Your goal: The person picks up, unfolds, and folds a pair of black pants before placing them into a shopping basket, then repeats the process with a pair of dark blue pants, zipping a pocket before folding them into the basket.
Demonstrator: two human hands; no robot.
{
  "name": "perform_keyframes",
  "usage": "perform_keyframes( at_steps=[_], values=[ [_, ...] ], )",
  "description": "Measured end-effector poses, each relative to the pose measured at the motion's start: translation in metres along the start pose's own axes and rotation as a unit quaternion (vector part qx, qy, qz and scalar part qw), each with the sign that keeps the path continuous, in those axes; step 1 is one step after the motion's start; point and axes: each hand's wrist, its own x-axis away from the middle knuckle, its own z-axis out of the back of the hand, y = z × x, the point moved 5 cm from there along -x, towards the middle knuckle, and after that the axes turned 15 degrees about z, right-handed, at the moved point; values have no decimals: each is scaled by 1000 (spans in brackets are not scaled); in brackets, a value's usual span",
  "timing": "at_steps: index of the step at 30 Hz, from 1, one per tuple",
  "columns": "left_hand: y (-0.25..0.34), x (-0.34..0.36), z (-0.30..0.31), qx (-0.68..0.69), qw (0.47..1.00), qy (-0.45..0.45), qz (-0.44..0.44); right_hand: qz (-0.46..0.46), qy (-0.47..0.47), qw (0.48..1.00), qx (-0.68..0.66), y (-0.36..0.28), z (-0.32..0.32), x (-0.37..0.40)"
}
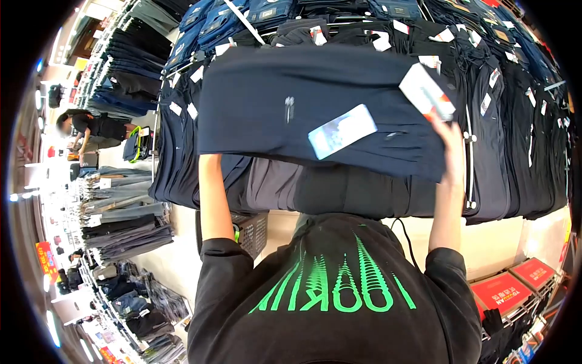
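Note:
A folded pair of dark navy trousers (254,103) is held out in front of me, slightly blurred. It bears a pale blue-and-white label (342,131) and a white hang tag (427,92) with red on it. My left hand (210,161) is under the left end of the trousers; its fingers are hidden by the cloth. At the right end, my right hand (450,142) is closed on the edge, fingers beside the hang tag. Below and behind the trousers is a display of black and grey trousers (351,191).
Folded blue jeans (270,11) lie along the back of the display. Tagged dark trousers (515,133) hang at the right. Clothing racks (124,79) line the left aisle, where another person (100,126) stands. A grey crate (253,233) sits on the floor. Red signs (503,294) are lower right.

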Motion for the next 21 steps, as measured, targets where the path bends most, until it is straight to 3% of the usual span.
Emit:
perform_keyframes(
  at_steps=[4,8,16,18,21],
  values=[
    [-31,-19,40,17,999,7,39,-94,-92,988,-85,59,-57,17],
    [-57,-39,59,25,997,-5,77,-164,-86,977,-108,92,-95,18],
    [-57,-84,86,61,992,-42,100,-113,-104,982,-107,63,-213,13],
    [-49,-93,101,78,991,-48,97,-112,-167,975,-90,92,-230,13],
    [-42,-108,134,116,988,-49,91,-142,-181,973,-12,175,-231,17]
  ],
)
